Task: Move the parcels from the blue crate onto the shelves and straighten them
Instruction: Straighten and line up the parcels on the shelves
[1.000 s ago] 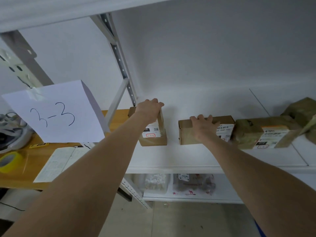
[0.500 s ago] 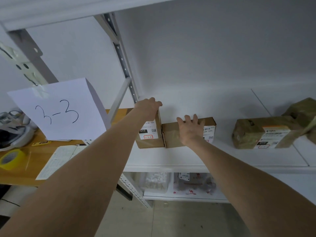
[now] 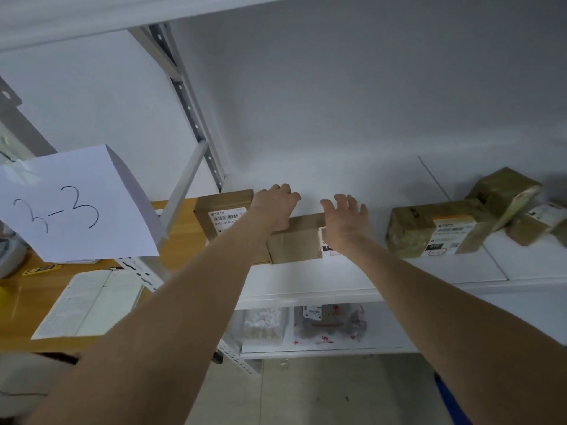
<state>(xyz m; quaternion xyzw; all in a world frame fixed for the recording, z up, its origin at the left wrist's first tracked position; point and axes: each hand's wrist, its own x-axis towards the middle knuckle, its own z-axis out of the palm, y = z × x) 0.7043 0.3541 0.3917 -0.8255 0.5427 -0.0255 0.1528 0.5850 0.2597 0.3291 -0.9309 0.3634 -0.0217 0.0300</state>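
Note:
On the white shelf (image 3: pixel 306 280) an upright cardboard box (image 3: pixel 224 216) with a white label stands at the left end. A flat cardboard box (image 3: pixel 294 243) lies right against it. My left hand (image 3: pixel 276 207) is at the upright box's top right corner, fingers curled over its back edge. My right hand (image 3: pixel 346 222) rests on the flat box with straight, spread fingers and hides part of its label. Further right lie an olive-taped parcel (image 3: pixel 411 231) and two more parcels (image 3: pixel 503 191), (image 3: pixel 540 222) at angles. A blue edge (image 3: pixel 451 400) shows at the bottom.
A paper sign reading 3-3 (image 3: pixel 76 204) hangs at the left, in front of a wooden desk (image 3: pixel 18 302) with papers (image 3: pixel 92 302). The grey shelf upright (image 3: pixel 190 111) rises behind the boxes. The lower shelf holds two plastic bags (image 3: pixel 264 326), (image 3: pixel 328 323).
My right hand has pushed the flat box leftwards until it touches the upright box. My left hand has stayed on top of the upright box.

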